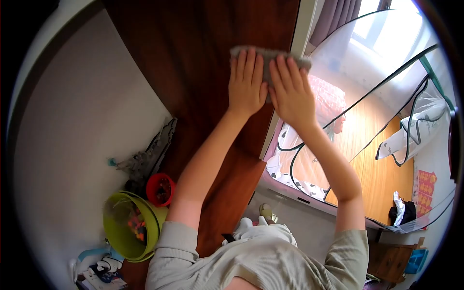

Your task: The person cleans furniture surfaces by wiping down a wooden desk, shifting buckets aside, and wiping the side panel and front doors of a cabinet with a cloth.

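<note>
A folded grey cloth (270, 54) lies pressed against a dark brown wooden panel (193, 53), near the panel's right edge. My left hand (247, 84) rests flat on the left part of the cloth, its fingers stretched upward. Beside it, my right hand (292, 92) is flat on the right part, with fingers straight and a little spread. The two thumbs come close together over the cloth's lower part. Both arms reach up and forward. What lies behind the palms is hidden.
Lower left, a green bucket (110, 227) and a red container (153, 191) stand on a brown wooden surface (227, 193). A white wall (87, 111) rises at left. At right is a bed under a net tent (372, 67), with a pink bundle (326, 94) inside.
</note>
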Demonstrator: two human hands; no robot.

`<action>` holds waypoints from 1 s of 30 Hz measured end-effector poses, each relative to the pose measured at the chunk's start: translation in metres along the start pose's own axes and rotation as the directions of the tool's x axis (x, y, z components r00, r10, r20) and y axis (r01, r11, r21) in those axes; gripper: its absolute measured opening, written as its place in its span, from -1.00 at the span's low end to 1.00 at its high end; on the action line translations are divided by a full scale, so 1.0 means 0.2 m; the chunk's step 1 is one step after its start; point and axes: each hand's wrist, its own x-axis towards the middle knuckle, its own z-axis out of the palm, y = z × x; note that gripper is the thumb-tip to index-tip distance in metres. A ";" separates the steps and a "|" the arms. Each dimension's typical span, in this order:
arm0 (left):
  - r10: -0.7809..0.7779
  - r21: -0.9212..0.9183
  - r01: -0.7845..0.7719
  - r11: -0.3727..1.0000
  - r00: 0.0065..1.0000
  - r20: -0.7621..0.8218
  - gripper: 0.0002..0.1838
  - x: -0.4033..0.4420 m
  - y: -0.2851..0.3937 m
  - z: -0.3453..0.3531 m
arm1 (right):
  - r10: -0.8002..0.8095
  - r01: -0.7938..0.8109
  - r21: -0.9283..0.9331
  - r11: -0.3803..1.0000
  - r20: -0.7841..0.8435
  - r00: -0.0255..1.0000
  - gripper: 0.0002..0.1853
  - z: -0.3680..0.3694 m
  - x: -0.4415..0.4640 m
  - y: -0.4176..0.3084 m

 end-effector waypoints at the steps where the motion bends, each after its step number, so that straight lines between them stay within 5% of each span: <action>1: -0.010 0.012 0.009 1.000 1.000 0.011 -0.38 -0.11 0.01 0.03 | -0.008 0.008 -0.009 1.000 0.025 1.000 -0.45 0.04 -0.09 -0.03; 7: -0.044 0.036 0.042 0.998 0.997 0.065 -0.45 -0.81 0.07 0.22 | -0.047 0.039 0.046 0.998 0.181 0.982 -0.47 0.31 -0.66 -0.24; 9: -0.048 0.087 0.027 0.996 0.967 0.249 -0.36 -1.07 0.10 0.24 | -0.090 0.054 0.112 0.992 0.343 0.935 -0.48 0.38 -0.86 -0.29; 15: -0.199 0.104 0.175 0.979 0.927 0.317 -0.38 -1.41 0.28 0.29 | -0.128 0.060 0.197 0.979 0.356 0.926 -0.48 0.48 -1.13 -0.39; 20: -0.198 0.019 0.198 0.980 0.960 0.197 -0.35 -1.13 0.22 0.27 | -0.171 0.161 0.058 0.985 0.384 0.907 -0.44 0.35 -0.89 -0.25; 23: -0.162 -0.026 0.164 0.986 0.985 0.059 -0.32 -0.62 0.12 0.17 | -0.129 0.137 -0.039 0.990 0.171 0.977 -0.49 0.23 -0.48 -0.15; 27: -0.276 -0.079 0.267 0.960 0.952 -0.130 -0.32 -0.09 0.05 0.07 | -0.055 0.069 -0.141 0.988 0.096 0.994 -0.53 0.01 0.07 -0.13; 30: -0.345 -0.098 0.332 0.938 0.920 -0.184 -0.33 -0.12 0.02 0.08 | -0.115 0.138 -0.170 0.976 0.135 0.984 -0.50 0.05 0.10 -0.17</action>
